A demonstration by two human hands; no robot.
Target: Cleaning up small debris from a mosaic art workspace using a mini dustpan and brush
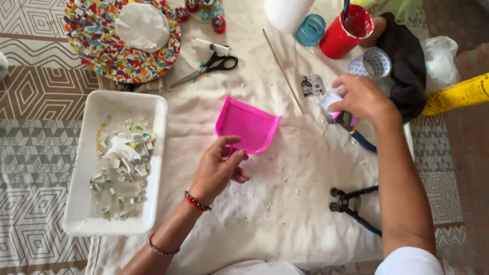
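Note:
My left hand [220,168] grips the handle of a pink plastic dustpan [248,124] that rests on the white cloth [285,214] in the middle. My right hand [362,98] is further right and holds a small white tile piece [329,98] over a tool with a pink head and blue handles [356,131]. A white rectangular tray [86,168] on the left holds several broken tile bits. Black nippers with blue handles [349,201] lie on the cloth near my right forearm.
A round mosaic plate [97,46] with a white centre lies at the top left. Black scissors [211,67], a thin wooden stick [282,69], a red cup [346,31], a blue jar [309,29], a patterned cup [376,62] and small paint pots [204,10] stand along the back.

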